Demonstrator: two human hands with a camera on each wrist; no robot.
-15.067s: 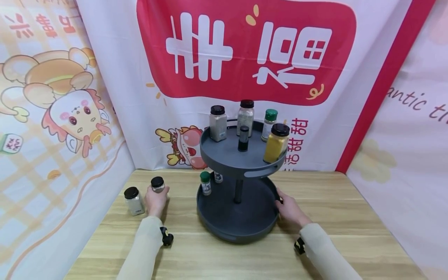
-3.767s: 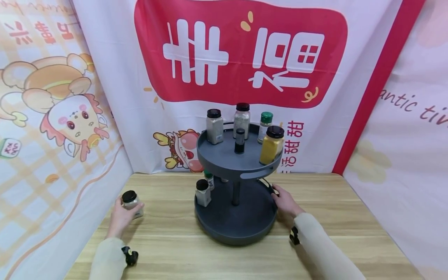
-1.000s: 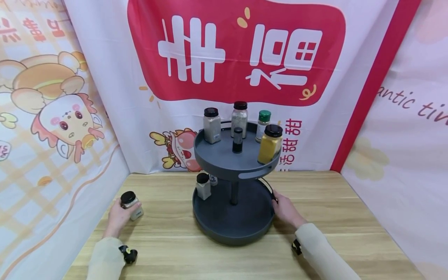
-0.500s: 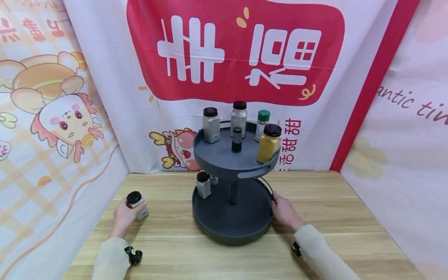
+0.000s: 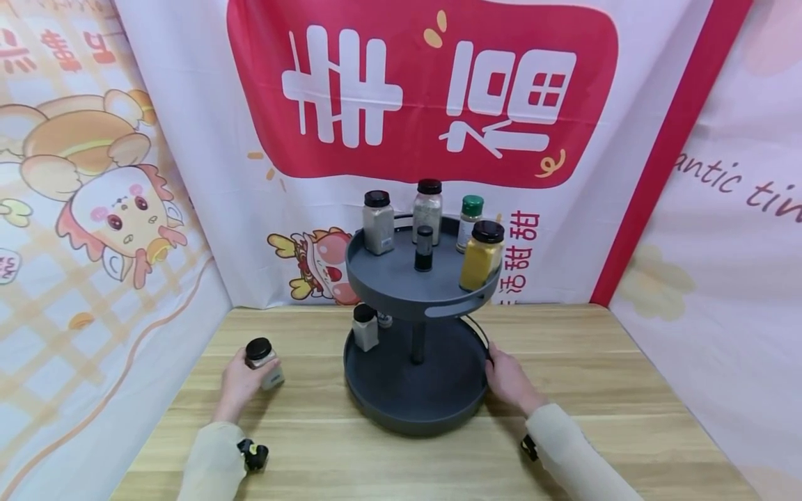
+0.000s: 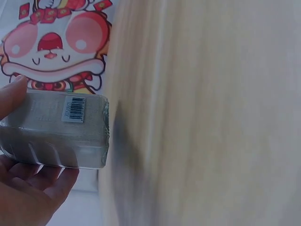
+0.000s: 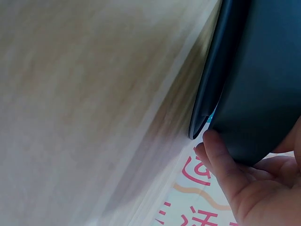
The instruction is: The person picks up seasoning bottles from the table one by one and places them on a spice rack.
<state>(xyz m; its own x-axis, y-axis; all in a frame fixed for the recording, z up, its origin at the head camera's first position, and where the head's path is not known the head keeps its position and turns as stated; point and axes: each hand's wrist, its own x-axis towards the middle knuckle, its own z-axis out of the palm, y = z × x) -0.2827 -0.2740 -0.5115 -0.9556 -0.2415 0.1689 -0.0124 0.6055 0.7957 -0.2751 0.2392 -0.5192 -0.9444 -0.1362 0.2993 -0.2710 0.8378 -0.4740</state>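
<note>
My left hand (image 5: 241, 376) holds a clear, square-sided spice jar (image 5: 273, 374) with a black lid and pale contents. In the left wrist view, the jar (image 6: 56, 127) is lifted off the table, its barcode sticker showing, thumb on one side and fingers on the other. My right hand (image 5: 512, 379) grips the right rim of the lower tray of a dark grey two-tier round rack (image 5: 420, 426). The right wrist view shows that hand's fingers (image 7: 221, 155) against the tray wall (image 7: 263, 70). A black-lidded jar (image 5: 365, 334) stands at the lower tray's left, partly hiding a small bottle (image 5: 385, 320).
The upper tray (image 5: 401, 296) bears two black-lidded jars (image 5: 379, 229), a green-capped bottle (image 5: 468, 229), a yellow-filled jar (image 5: 479, 264) and a small black-capped bottle (image 5: 424, 254). A printed cloth (image 5: 351, 174) hangs behind the wooden table (image 5: 351, 473).
Since the oldest frame, one jar has gone from the table onto the lower tray, and my left hand has taken the other jar and carried it rightward. The lower tray has turned slightly.
</note>
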